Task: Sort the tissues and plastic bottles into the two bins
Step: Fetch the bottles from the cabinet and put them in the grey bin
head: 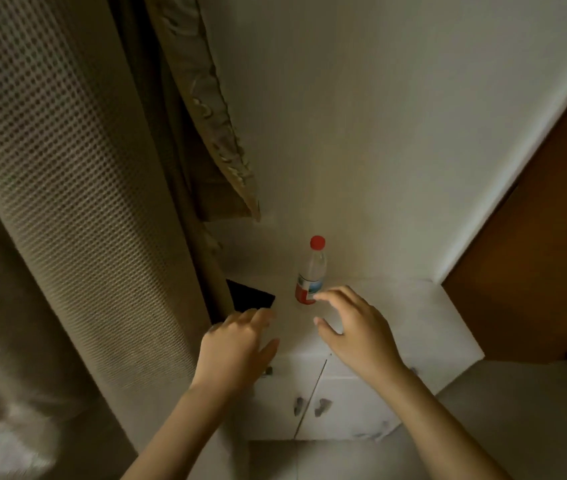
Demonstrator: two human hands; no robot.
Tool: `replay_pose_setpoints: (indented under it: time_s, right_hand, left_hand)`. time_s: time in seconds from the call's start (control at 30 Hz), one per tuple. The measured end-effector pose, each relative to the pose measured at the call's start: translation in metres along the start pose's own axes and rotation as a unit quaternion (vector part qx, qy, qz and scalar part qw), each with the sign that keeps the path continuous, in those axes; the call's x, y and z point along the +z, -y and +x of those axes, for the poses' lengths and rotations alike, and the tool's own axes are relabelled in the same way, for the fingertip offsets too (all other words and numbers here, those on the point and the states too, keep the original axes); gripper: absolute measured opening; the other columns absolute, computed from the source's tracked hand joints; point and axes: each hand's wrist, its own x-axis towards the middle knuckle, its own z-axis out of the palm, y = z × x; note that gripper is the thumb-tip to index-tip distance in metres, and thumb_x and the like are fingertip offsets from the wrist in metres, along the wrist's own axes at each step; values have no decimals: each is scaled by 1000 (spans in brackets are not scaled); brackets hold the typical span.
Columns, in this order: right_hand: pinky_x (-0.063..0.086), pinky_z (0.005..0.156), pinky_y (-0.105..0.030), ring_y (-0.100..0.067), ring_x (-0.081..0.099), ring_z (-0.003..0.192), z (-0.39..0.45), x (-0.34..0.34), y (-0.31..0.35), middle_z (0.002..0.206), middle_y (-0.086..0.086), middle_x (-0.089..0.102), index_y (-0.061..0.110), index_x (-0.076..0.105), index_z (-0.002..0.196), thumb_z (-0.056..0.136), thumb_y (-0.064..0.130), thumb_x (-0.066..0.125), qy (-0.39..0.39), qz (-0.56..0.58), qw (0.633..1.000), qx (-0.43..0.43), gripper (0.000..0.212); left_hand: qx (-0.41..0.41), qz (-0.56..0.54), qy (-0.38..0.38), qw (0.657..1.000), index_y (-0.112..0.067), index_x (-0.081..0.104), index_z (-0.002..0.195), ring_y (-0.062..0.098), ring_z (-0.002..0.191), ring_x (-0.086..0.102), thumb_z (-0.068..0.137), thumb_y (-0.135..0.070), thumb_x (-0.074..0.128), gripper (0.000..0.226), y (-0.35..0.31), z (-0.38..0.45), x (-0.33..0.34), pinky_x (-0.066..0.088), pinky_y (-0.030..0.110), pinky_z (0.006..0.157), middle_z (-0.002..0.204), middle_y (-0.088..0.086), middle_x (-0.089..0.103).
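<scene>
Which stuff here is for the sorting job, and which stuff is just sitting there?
For the job:
- plastic bottle with a red cap, standing upright on the white cabinet
- right hand, open, fingertips at the bottle
- left hand, open, holding nothing

Just there:
- dark flat object by the curtain
- wooden door

No tissues or bins are in view.

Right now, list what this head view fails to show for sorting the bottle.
- The two bins and any tissues: none in the head view, outside the frame.
- Plastic bottle: its base is covered by the right hand; label text too small to read; contact between fingertip and label unclear.
- Dark object beside the left hand: partly behind the curtain, too dim to identify.
</scene>
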Motion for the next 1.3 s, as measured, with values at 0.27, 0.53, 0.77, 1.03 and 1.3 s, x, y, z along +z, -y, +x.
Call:
replay_pose_setpoints:
  time_s: [0.27,0.53,0.77,1.03,1.3]
  right_hand:
    - [52,68,-35,-23,60,96,100,24,-67,112,1,58,19,61,112,79,24,67,11,-6,1000,-15,34]
    - [48,89,-40,-27,47,123,161,49,-91,150,3,33,25,42,139,86,30,60,76,-13,997,27,57]
    - [45,70,-29,-25,61,91,156,59,-92,109,-2,59,21,59,116,80,27,70,60,48,996,37,38]
    - [46,74,-28,-23,61,88,134,34,-64,98,0,63,20,69,97,69,1,70,113,75,990,-25,34]
    - [50,74,-29,-8,58,85,85,-3,2,91,13,59,28,64,85,65,3,70,197,111,969,-102,32]
  left_hand:
    - [-72,4,48,996,-37,30,142,10,120,50,94,-51,42,51,-14,40,26,48,27,89,136,-13,48]
    - [-102,0,33,994,-32,36,142,9,108,55,96,-46,43,49,-5,66,39,45,21,75,128,-10,54]
    - [-143,-20,35,989,-33,34,143,8,120,47,97,-45,40,48,7,58,33,44,21,91,139,-12,46]
    - [-183,31,30,982,-30,64,110,7,79,66,84,-49,38,41,8,19,22,56,26,56,100,-12,68]
    - [-236,17,-10,972,-37,43,135,9,119,51,94,-51,41,43,-7,-47,5,46,26,88,133,-14,51]
